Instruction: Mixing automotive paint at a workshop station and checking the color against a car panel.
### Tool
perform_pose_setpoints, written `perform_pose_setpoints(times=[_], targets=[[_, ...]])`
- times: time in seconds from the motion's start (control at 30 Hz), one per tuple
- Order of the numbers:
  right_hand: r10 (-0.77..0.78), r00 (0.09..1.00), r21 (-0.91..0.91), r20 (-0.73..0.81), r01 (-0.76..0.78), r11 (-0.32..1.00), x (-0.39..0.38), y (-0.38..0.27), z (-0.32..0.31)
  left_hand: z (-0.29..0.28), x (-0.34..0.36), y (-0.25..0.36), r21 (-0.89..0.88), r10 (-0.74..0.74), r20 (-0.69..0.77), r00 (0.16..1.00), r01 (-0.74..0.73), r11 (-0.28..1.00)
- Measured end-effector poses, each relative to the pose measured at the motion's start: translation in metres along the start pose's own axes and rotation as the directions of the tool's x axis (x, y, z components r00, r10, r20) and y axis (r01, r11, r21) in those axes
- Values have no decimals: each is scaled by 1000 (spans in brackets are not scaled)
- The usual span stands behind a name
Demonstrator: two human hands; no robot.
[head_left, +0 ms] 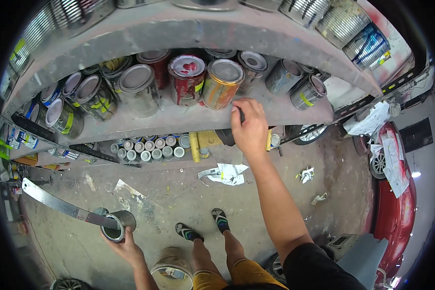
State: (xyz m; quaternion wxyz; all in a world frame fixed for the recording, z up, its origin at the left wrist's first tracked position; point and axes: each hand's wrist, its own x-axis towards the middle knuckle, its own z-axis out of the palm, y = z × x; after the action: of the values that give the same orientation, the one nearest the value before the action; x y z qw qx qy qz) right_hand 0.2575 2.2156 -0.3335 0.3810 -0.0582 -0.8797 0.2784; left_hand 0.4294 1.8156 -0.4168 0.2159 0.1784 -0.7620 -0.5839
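Note:
My left hand point(127, 244), low on the left, is closed round a small open metal can point(125, 218) with dark insides. A long flat metal strip point(58, 198) stands slanted in it, its far end out to the upper left. Higher up, my right hand point(250, 125) reaches to the shelf edge just below an orange-streaked can point(221, 84), beside a red can point(186, 82). Its fingers are curled on something dark that I cannot make out.
Lidded cans line the shelf point(145, 123) and the one above. Small tins point(157, 153) stand lower. Crumpled paper point(224, 174) litters the floor point(285, 208). A bucket point(171, 261) is near my feet, and a red car point(396, 222) with paper on it is at right.

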Motion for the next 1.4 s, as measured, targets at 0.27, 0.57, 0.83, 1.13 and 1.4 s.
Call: perform_pose_setpoints(times=[0.27, 0.57, 0.83, 1.13, 1.4], targets=[[-121, 993, 29, 0, 121, 992, -1, 5, -1, 46, -28, -1, -73, -30, -24, 999, 28, 997], [-139, 990, 62, 16, 138, 988, -3, 8, -4, 69, -36, 4, -97, -15, 31, 999, 18, 995], [-140, 990, 92, 28, 137, 986, -2, 10, -9, 82, -41, 11, -118, -9, 30, 1000, 13, 993], [-104, 994, 100, -26, 106, 989, 82, 12, -62, 78, -36, 19, -119, 20, 65, 998, -12, 993], [-212, 918, -52, 335, 242, 969, 126, -10, -47, 69, -35, 14, -94, -24, -9, 1000, 24, 995]])
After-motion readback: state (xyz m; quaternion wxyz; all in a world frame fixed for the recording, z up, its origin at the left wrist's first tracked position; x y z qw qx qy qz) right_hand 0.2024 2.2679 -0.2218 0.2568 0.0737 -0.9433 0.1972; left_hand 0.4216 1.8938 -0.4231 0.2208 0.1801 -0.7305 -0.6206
